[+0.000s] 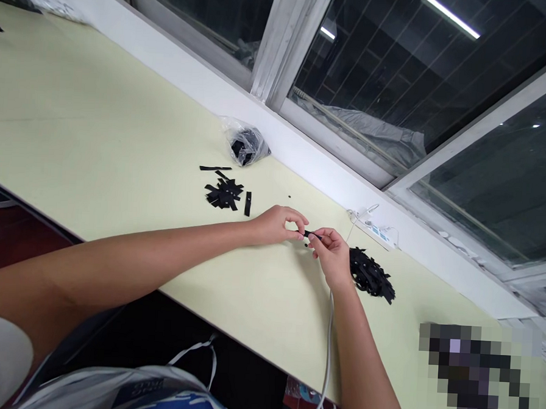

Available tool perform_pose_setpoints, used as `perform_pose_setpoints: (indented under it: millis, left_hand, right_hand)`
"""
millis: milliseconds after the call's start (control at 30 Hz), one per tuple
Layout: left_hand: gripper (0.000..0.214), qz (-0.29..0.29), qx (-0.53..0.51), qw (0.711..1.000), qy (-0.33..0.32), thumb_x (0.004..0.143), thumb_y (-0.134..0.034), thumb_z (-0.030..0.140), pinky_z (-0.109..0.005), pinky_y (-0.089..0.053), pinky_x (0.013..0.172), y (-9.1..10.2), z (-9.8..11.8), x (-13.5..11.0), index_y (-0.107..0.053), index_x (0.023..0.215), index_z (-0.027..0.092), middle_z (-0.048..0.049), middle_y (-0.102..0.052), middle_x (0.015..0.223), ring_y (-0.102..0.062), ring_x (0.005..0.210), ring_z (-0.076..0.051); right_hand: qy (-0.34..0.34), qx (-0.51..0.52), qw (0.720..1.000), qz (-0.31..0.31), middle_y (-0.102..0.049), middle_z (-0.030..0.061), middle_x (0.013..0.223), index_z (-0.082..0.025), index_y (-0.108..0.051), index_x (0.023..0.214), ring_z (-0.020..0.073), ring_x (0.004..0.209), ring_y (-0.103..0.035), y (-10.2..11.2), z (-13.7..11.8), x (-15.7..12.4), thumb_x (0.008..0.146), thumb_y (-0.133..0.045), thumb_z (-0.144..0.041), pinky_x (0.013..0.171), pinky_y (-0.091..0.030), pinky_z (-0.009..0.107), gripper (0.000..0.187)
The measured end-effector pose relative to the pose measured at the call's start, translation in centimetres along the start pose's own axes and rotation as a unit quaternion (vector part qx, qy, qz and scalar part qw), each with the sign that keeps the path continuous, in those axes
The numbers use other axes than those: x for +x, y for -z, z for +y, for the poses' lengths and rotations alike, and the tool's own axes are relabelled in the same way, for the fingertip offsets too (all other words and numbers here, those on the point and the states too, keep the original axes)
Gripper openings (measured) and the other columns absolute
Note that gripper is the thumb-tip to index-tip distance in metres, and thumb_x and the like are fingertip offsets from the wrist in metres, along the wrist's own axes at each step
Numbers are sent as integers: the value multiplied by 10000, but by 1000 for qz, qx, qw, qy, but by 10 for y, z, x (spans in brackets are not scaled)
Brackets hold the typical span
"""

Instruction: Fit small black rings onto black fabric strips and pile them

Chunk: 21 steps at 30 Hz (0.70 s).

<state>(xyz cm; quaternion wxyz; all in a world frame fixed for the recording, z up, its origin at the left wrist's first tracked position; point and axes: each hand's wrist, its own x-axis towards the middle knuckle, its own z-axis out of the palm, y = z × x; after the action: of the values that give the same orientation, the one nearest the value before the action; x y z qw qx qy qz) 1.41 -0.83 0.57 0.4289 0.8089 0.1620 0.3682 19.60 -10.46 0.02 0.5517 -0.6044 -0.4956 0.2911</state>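
Observation:
Over a pale yellow table [98,134], my left hand [278,224] and my right hand [329,253] meet, both pinching one small black strip [311,234] between their fingertips. Just right of my right hand lies a heap of black strips [370,275]. To the left, beyond my left hand, a smaller pile of black strips [224,193] is spread flat, with two loose strips beside it.
A clear plastic bag with black pieces [246,143] sits by the white window ledge. A white power strip [381,232] lies along the ledge; a white cable [328,348] runs off the front edge. A plastic bag [121,392] rests in my lap. A blurred patch covers the lower right.

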Motion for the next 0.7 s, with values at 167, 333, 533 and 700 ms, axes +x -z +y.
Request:
perform_pose_setpoints:
  millis: [167, 333, 533, 700]
  left_hand:
    - [91, -27, -22, 999, 22, 780, -705, 246, -305, -475, 884, -3, 0, 1, -733, 846, 190, -27, -748, 930, -664, 916, -173]
    - [127, -12, -61, 997, 49, 749, -721, 249, -283, -510, 776, -6, -7, 3, -721, 831, 151, -53, -743, 855, -672, 810, -161]
    - [109, 7, -37, 998, 54, 727, -723, 223, -275, -498, 711, -6, -6, 3, -680, 795, 150, -36, -716, 796, -653, 754, -150]
    - [124, 24, -34, 999, 34, 724, -703, 193, -266, -487, 709, -5, -3, 3, -621, 813, 162, -16, -679, 812, -619, 746, -129]
  right_hand:
    - [7, -39, 999, -24, -679, 16, 738, -208, -644, 900, 156, 661, -611, -2, 0, -1, 705, -775, -496, 493, -414, 228, 372]
    - [11, -44, 998, -38, -681, 22, 740, -208, -651, 903, 161, 677, -621, -5, -4, -4, 729, -756, -505, 501, -417, 229, 360]
    - [42, -81, 995, -34, -680, 28, 738, -201, -669, 900, 159, 669, -609, -5, -5, -4, 750, -739, -485, 531, -425, 245, 329]
    - [59, -114, 992, -16, -682, 33, 768, -198, -690, 890, 154, 666, -593, -7, -4, -5, 769, -719, -475, 528, -422, 246, 303]
